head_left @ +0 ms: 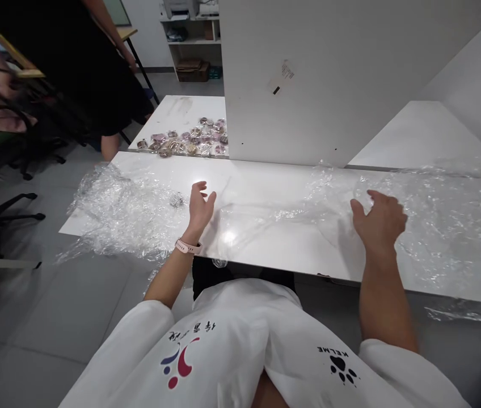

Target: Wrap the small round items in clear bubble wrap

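My left hand [201, 209] hovers over the white table, fingers loosely curved and thumb apart, with nothing in it. Just to its left, a small silvery wrapped item [176, 199] lies at the edge of a crumpled heap of clear plastic film [125, 212]. My right hand [379, 218] is open, its thumb spread from the fingers, beside a wide spread of clear plastic film [457, 226] on the right. Thin strands of film stretch across the tabletop between my hands. I cannot tell whether the right fingers touch the film.
Several small wrapped items [193, 139] lie in a cluster on the table's far left part. A tall white panel [300, 85] rises behind the white table [261, 181]. A person in black [74, 62] stands at the far left, near a black office chair [6, 119]. Film hangs over the table's front edge.
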Available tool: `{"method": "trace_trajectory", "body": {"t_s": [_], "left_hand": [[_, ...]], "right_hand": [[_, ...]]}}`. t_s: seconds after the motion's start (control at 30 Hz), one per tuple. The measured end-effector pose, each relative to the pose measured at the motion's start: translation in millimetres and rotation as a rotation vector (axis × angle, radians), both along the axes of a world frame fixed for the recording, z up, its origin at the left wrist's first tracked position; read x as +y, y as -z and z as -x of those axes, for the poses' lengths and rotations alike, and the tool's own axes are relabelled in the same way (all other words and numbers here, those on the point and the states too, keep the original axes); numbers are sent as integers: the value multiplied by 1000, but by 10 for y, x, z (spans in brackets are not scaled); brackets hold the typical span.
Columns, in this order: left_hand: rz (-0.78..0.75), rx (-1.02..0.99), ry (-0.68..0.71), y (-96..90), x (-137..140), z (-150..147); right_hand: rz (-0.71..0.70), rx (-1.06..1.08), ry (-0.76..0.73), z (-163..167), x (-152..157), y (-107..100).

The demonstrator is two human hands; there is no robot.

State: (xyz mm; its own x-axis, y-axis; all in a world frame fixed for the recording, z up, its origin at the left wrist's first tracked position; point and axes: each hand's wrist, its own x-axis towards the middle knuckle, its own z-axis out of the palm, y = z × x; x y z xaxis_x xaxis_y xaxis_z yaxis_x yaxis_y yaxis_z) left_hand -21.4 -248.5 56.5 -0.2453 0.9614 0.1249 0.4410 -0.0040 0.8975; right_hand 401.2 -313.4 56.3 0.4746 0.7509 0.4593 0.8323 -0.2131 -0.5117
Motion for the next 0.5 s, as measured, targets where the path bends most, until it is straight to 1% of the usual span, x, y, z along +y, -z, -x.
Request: {"method": "trace_trajectory", "body": {"t_s": [0.03, 0.07, 0.1, 0.13, 0.2, 0.23, 0.27, 0.33, 0.4, 0.43, 0.5], "left_hand": [[-48, 50, -14, -52, 75, 27], [-90, 87, -11, -106, 181, 52], [-124, 120, -1, -154, 319, 70], [-147, 157, 13, -191, 487, 76], [-130, 256, 35, -214, 882, 45], [-78, 326, 41, -200, 1091, 7], [-3, 407, 47, -172, 1295, -42], [163, 572, 75, -94, 1661, -157], [292, 691, 113, -17, 1950, -256], [340, 725, 131, 13, 2065, -291], [425, 753, 153, 52, 2245, -327]], "right_hand": [[-53, -58, 12, 133, 20, -87], [-109, -85, -39, 294, 25, -148], [-145, -85, -138, 477, 19, -174], [-147, -70, -271, 670, 6, -158], [-55, -59, -548, 1046, -33, 0], [17, -78, -646, 1207, -54, 126], [96, -114, -708, 1338, -72, 267], [222, -197, -746, 1501, -97, 535], [281, -258, -741, 1547, -105, 713], [292, -279, -739, 1543, -104, 760], [290, -309, -734, 1517, -99, 786]]}}
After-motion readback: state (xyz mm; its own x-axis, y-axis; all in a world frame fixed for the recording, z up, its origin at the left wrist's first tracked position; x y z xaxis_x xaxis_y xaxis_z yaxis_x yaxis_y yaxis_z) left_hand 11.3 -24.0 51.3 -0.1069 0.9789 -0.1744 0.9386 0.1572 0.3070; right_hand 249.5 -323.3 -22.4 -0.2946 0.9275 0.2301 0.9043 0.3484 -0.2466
